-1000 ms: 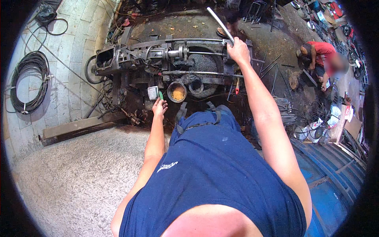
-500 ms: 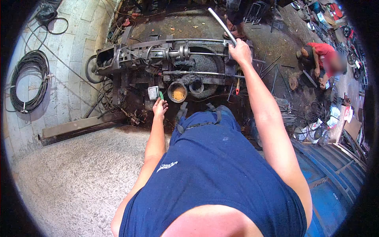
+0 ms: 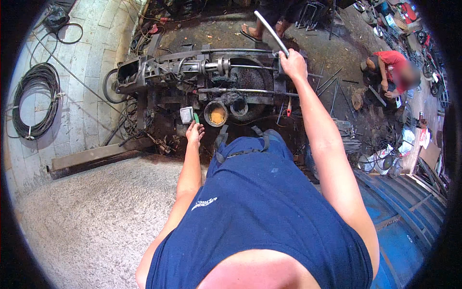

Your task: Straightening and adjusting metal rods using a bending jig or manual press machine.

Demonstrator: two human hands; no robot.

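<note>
Sandalled foot (image 3: 253,32) is shifted to 12 o'clock, work seemingly unaffected: bar (image 3: 272,33) gripped by right hand (image 3: 293,65), grip of left hand (image 3: 195,132) at green piece (image 3: 196,117) unclear.

Beside the machine's (image 3: 195,66) near edge, the left grip (image 3: 194,131) had little room rightward — a tub with yellow contents (image 3: 215,103) and a dark tub (image 3: 239,110) stood side by side there. Past them, a dark gap ran open to the red-handled tool (image 3: 289,111) near the right corner. Leftward, tangled cables (image 3: 129,115) crowded the approach. Crosswise rods (image 3: 262,92) left only narrow slots for reaching down. Beyond the far edge, floor (image 3: 219,31) lay open at mid-length — farther right, a person's foot (image 3: 252,32) and the slanting bar (image 3: 271,30) in the right grip (image 3: 292,64) obstructed passage.
</note>
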